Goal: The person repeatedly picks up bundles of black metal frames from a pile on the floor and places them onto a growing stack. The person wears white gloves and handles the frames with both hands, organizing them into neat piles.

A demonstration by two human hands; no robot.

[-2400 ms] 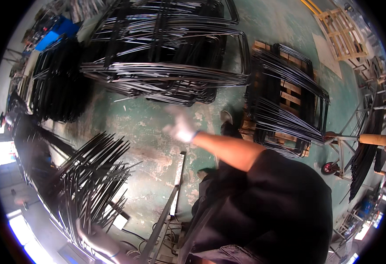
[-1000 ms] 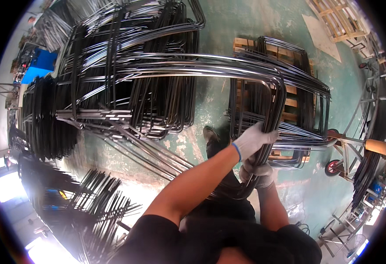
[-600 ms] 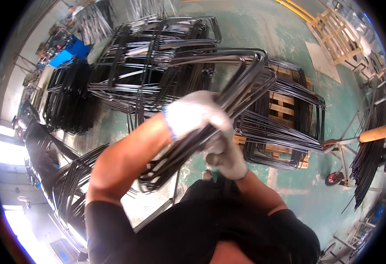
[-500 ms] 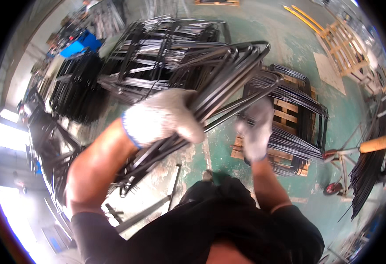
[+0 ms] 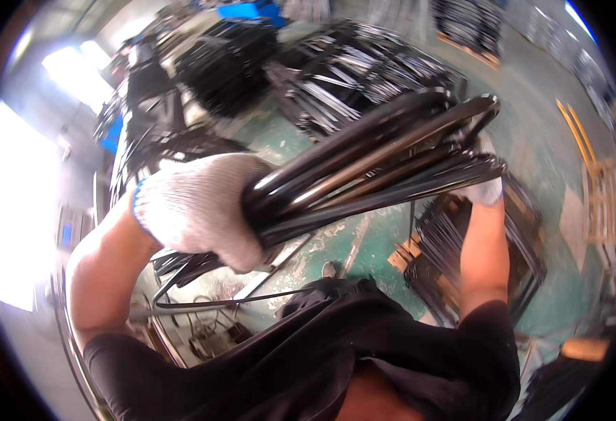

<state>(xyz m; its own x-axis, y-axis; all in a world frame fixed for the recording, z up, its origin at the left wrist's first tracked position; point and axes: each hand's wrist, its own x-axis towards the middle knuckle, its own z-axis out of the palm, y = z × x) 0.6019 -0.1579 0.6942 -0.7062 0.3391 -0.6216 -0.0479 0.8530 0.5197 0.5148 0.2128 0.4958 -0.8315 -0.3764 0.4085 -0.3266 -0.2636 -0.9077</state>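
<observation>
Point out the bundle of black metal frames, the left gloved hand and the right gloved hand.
bundle of black metal frames [image 5: 385, 158], head view, on the glossy tubes mid-bundle.
left hand [image 5: 199, 207], head view, on the glove's back.
right hand [image 5: 487, 191], head view, on the glove below the bundle.

The bundle of black metal rods [image 5: 385, 158] hides most of the right hand [image 5: 487, 189].

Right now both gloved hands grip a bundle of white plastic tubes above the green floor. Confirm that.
Not quite: the bundle is of black bent metal tubes, not white plastic. The head view shows the left hand and right hand, both in white gloves, gripping it above the green floor.
</observation>
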